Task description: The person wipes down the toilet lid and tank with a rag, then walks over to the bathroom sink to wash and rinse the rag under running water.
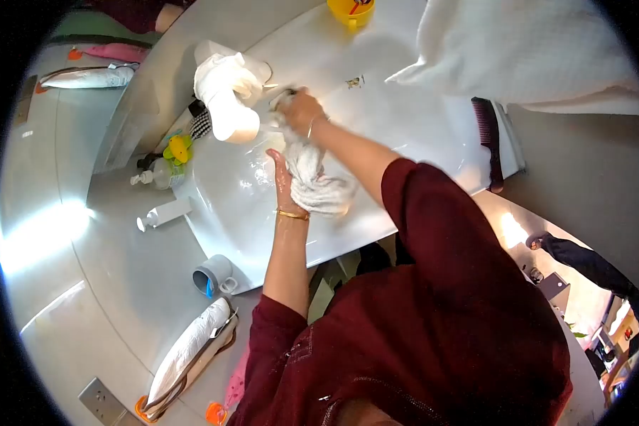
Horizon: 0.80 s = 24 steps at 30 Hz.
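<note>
A white cloth (318,186) lay bunched over the white basin (224,213), its thick lower part against the inner side of the left hand (282,177) and its narrower upper stretch running up to the right hand (303,112). The right hand was curled closed on that upper end, though blur hid its fingertips. The left hand stood upright beside the cloth, thumb stretched away from it; its other fingers were mostly hidden, so I could not tell how far they were bent or whether they gripped.

A white tap-like fixture (234,96) stood just left of the right hand. Near the basin's far edge was a yellow cup (349,13); a dark comb (485,142) lay at its right side, and a grey mug (213,273) stood beside its near left corner.
</note>
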### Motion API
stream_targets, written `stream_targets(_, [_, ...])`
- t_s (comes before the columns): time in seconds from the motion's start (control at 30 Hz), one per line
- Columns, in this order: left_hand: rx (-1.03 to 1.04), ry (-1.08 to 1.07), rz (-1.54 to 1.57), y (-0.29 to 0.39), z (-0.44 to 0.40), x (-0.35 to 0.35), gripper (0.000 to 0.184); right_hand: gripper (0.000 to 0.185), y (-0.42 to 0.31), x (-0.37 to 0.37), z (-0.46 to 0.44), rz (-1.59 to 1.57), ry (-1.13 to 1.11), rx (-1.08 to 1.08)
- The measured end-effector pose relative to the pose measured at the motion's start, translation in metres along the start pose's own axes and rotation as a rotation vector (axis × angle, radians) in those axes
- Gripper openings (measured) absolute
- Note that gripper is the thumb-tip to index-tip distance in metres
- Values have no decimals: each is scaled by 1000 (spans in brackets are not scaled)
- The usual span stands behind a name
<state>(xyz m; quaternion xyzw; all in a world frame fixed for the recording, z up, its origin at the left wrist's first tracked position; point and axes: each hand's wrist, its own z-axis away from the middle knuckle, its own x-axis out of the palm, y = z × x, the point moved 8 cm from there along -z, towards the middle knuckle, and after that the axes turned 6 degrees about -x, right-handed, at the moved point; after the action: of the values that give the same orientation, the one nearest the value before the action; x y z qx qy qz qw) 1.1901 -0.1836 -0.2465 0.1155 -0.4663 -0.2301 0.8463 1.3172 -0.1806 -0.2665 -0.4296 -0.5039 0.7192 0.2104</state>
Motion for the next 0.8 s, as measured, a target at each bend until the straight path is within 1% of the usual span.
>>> stream_targets(0.03, [-48,-195,-19,0,-3,-9,61,48,20,4,-5,-174,-65,142])
stream_targets(0.07, [-33,-87,41,4,-4,-20,53,53,40,7,-4,-342,-134,285])
stream_targets(0.1, [44,-17,77,10,-6,-22,49,58,54,7,1,-498,-202,421])
stream_targets(0.17, [201,128,150,24,-3,-18,41,78,35,-34,49,-535,-262,451])
stream_targets(0.2, [188,55,144,27,-2,-6,38,77,30,-34,79,-697,-373,523])
stream_targets(0.23, [145,72,219,23,-3,2,38,77,27,-32,105,-870,-473,604])
stream_targets(0.3, [212,45,227,25,-10,-5,40,65,4,-31,120,-1089,-607,486])
stream_targets(0.33, [209,-3,261,23,-13,-6,41,55,11,-42,114,-954,-471,455])
stream_targets(0.4, [199,-97,325,22,-9,4,45,49,35,-60,85,-836,-192,368])
stream_targets(0.43, [143,-97,275,16,-8,3,47,46,46,-69,71,-775,-58,322])
stream_targets(0.5, [34,-96,169,6,-7,3,53,38,30,-80,56,-352,-54,135])
stream_targets(0.57, [-205,57,242,-11,-5,-4,57,32,8,-85,48,68,-35,-42])
stream_targets(0.6, [-327,132,279,-20,-2,-5,59,26,-19,-79,60,83,-35,-62])
stream_targets(0.67, [-197,1,290,-11,-12,-3,66,20,-63,-35,99,619,128,-896])
stream_targets(0.7, [-129,-67,293,-6,-19,-6,69,20,-78,-36,113,507,139,-820])
stream_targets(0.73, [-128,-329,125,-5,-28,-5,65,20,-101,-39,136,394,149,-740])
stream_targets(0.77, [-71,-205,132,-3,-32,-10,59,21,-112,-41,144,280,158,-657])
stream_targets(0.8, [-13,-78,138,-5,-32,-8,53,13,-102,-24,130,413,147,-617])
